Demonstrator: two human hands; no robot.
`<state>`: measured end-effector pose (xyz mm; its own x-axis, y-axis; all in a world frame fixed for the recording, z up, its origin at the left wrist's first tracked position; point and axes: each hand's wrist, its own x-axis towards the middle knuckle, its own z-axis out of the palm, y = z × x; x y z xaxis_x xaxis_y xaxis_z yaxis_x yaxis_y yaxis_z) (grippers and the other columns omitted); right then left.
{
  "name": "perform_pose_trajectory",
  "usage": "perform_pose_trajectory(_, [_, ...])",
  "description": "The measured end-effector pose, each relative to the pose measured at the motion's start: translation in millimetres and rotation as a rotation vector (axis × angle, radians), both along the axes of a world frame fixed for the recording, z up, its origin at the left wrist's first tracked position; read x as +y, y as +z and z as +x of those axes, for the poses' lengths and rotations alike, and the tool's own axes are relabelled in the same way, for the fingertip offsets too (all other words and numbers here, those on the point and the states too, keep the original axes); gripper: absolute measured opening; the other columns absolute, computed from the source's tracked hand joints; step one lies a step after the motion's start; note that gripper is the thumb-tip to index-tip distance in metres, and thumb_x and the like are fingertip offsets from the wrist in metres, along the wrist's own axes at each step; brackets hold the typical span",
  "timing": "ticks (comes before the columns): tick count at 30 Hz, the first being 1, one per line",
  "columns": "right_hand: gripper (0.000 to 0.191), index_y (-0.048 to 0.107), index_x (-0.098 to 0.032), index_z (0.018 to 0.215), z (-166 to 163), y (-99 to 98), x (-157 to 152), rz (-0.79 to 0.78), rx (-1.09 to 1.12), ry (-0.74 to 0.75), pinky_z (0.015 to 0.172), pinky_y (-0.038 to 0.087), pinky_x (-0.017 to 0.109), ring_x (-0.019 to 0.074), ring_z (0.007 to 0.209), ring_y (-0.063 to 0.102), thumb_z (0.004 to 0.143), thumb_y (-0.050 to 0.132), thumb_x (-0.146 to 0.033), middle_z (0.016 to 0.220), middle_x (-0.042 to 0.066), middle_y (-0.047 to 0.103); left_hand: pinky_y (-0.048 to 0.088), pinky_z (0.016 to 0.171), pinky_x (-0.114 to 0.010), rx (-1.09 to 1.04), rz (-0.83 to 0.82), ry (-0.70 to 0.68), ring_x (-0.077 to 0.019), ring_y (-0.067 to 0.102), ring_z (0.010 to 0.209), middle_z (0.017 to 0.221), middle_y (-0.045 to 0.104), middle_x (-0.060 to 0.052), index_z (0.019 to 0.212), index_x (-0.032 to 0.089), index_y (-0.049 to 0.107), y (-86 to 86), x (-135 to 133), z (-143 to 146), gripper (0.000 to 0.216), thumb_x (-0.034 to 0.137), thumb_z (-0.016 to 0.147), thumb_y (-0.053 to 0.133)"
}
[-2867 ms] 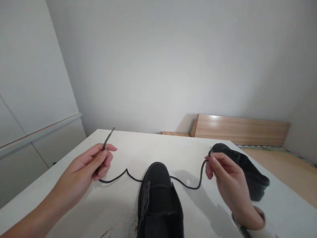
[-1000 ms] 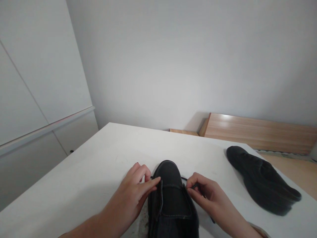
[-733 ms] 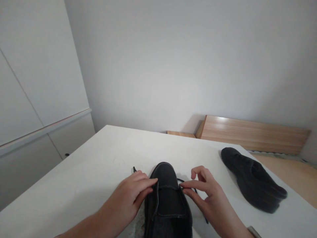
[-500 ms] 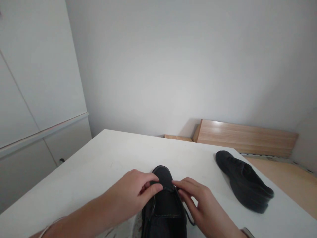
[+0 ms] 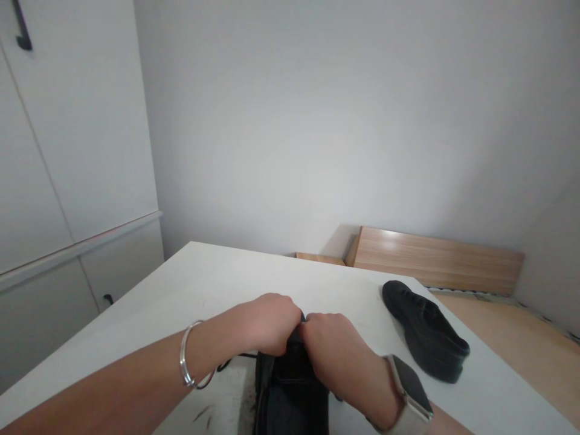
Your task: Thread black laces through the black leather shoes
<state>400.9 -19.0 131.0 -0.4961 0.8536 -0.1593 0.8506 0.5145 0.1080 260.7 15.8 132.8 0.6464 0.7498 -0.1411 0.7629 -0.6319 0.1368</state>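
Observation:
A black shoe (image 5: 290,393) stands on the white table (image 5: 194,284) just in front of me, toe pointing away. My left hand (image 5: 267,323) and my right hand (image 5: 338,353) are both closed over its front part, knuckles up and touching each other, hiding the toe. A bit of black shoelace (image 5: 233,360) trails out to the left under my left wrist. What the fingers pinch is hidden beneath the hands. A silver bangle sits on my left wrist, a watch on my right.
A second black shoe (image 5: 423,331) lies on the table to the right, near its edge. White cupboards (image 5: 67,181) stand on the left. A wooden board (image 5: 435,260) leans low against the far wall, with wood floor beyond the table's right edge.
Both hands came in from holding the lace ends out wide, moved to the shoe's sides, then closed together over its front. The view has shifted, bringing my wrists into sight.

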Motion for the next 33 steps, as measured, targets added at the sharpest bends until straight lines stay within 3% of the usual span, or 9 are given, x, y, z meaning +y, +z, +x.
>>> perform_pose_trajectory(3, [0.025, 0.072, -0.014, 0.087, 0.8, -2.2, -0.5, 0.079, 0.045, -0.003, 0.062, 0.045, 0.032, 0.0302, 0.082, 0.07, 0.084, 0.05, -0.001, 0.089, 0.016, 0.072, 0.043, 0.054, -0.03, -0.104, 0.026, 0.051, -0.0257, 0.065, 0.059, 0.062, 0.07, -0.007, 0.063, 0.019, 0.07, -6.3, -0.5, -6.9, 0.011, 0.011, 0.062, 0.063])
perform_pose_trajectory(7, [0.015, 0.062, -0.017, 0.084, 9.6, -12.0, 5.7, 0.131, 0.588, -0.079, 0.067, 0.046, 0.03, 0.0198, 0.075, 0.063, 0.081, 0.053, -0.006, 0.083, 0.006, 0.066, 0.046, 0.061, -0.028, -0.37, 0.064, 0.118, -0.0206, 0.066, 0.067, 0.069, 0.07, -0.004, 0.071, 0.019, 0.068, -6.0, -0.3, -13.9, 0.014, 0.017, 0.074, 0.054])
perform_pose_trajectory(11, [0.01, 0.051, -0.02, 0.082, 13.5, -19.4, 12.1, -0.13, 1.281, -0.17, 0.058, 0.049, 0.027, 0.0148, 0.061, 0.06, 0.09, 0.055, -0.025, 0.067, -0.001, 0.061, 0.049, 0.063, -0.022, -0.685, -0.025, 0.135, -0.0149, 0.066, 0.069, 0.074, 0.071, -0.003, 0.081, 0.016, 0.064, 0.5, -2.1, -16.3, 0.019, 0.023, 0.086, 0.048])
perform_pose_trajectory(15, [0.029, 0.055, -0.018, 0.091, 11.9, -18.9, 11.5, -0.307, 1.613, -0.134, 0.061, 0.054, 0.027, 0.0138, 0.064, 0.064, 0.081, 0.071, -0.04, 0.075, -0.001, 0.065, 0.052, 0.065, -0.028, -1.041, -0.312, 0.156, -0.0176, 0.066, 0.066, 0.069, 0.07, -0.005, 0.079, 0.015, 0.062, 3.6, -6.4, -17.9, 0.014, 0.027, 0.082, 0.057])
perform_pose_trajectory(21, [0.027, 0.064, -0.016, 0.09, 10.6, -17.9, 9.2, -0.302, 1.615, -0.164, 0.062, 0.055, 0.026, 0.0124, 0.063, 0.064, 0.077, 0.074, -0.038, 0.072, 0.0, 0.067, 0.055, 0.065, -0.031, -1.189, -0.391, 0.194, -0.0193, 0.069, 0.066, 0.065, 0.069, 0.002, 0.092, 0.022, 0.042, 2.4, -11.4, -20.6, 0.019, 0.021, 0.081, 0.057])
perform_pose_trajectory(25, [0.02, 0.063, -0.017, 0.085, 9.1, -19.4, 7.9, -0.285, 1.585, -0.169, 0.063, 0.054, 0.025, 0.0124, 0.063, 0.063, 0.079, 0.07, -0.034, 0.073, 0.001, 0.067, 0.058, 0.07, -0.036, -1.201, -0.48, 0.173, -0.0199, 0.071, 0.07, 0.066, 0.069, 0.002, 0.093, 0.023, 0.038, -1.7, -8.9, -23.8, 0.018, 0.021, 0.083, 0.054])
perform_pose_trajectory(28, [0.019, 0.064, -0.018, 0.097, 8.6, -20.7, 6.6, -0.273, 1.505, -0.13, 0.061, 0.054, 0.027, 0.0136, 0.064, 0.063, 0.081, 0.065, -0.027, 0.075, 0.0, 0.064, 0.057, 0.066, -0.035, -1.14, -0.397, 0.171, -0.0191, 0.068, 0.065, 0.064, 0.066, 0.003, 0.095, 0.023, 0.038, -6.1, -10.1, -24.6, 0.017, 0.019, 0.085, 0.051])
perform_pose_trajectory(31, [0.021, 0.068, -0.02, 0.102, 9.8, -20.3, 4.3, -0.127, 1.336, -0.043, 0.061, 0.053, 0.027, 0.0139, 0.065, 0.062, 0.084, 0.057, -0.018, 0.077, 0.0, 0.061, 0.056, 0.065, -0.034, -1.092, -0.328, 0.165, -0.0185, 0.068, 0.064, 0.064, 0.066, 0.004, 0.097, 0.023, 0.038, -7.5, -15.1, -24.0, 0.016, 0.018, 0.086, 0.047])
perform_pose_trajectory(33, [0.02, 0.07, -0.021, 0.095, 11.0, -18.6, 1.9, -0.002, 1.248, 0.009, 0.063, 0.052, 0.027, 0.0144, 0.069, 0.062, 0.085, 0.054, -0.013, 0.081, 0.002, 0.062, 0.058, 0.069, -0.035, -1.141, -0.435, 0.177, -0.0181, 0.069, 0.067, 0.067, 0.067, 0.003, 0.098, 0.023, 0.037, -5.9, -17.0, -23.9, 0.017, 0.017, 0.085, 0.047])
